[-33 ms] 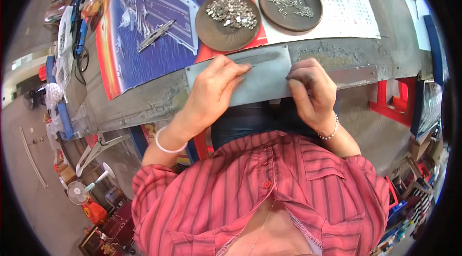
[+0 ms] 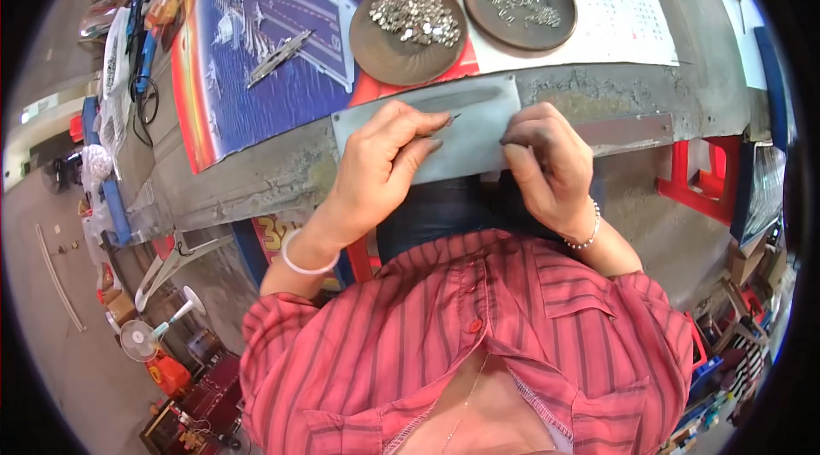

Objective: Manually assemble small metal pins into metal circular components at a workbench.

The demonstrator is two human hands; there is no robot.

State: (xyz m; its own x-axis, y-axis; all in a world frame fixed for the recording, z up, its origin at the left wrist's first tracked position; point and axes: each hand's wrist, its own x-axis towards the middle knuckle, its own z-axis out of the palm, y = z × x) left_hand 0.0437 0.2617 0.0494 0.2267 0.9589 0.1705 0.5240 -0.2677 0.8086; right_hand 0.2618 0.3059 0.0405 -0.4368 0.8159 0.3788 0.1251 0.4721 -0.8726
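Beyond both hands — two brown dishes (image 2: 408, 58) holding metal bits (image 2: 416, 15).

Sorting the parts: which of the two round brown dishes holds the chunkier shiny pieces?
The left round brown dish, nearer the left hand; the right round brown dish holds thin, wiry pieces.

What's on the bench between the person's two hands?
In the head view, only a bare stretch of the grey metal plate lies between the left hand and the right hand. The left fingers pinch a thin dark sliver.
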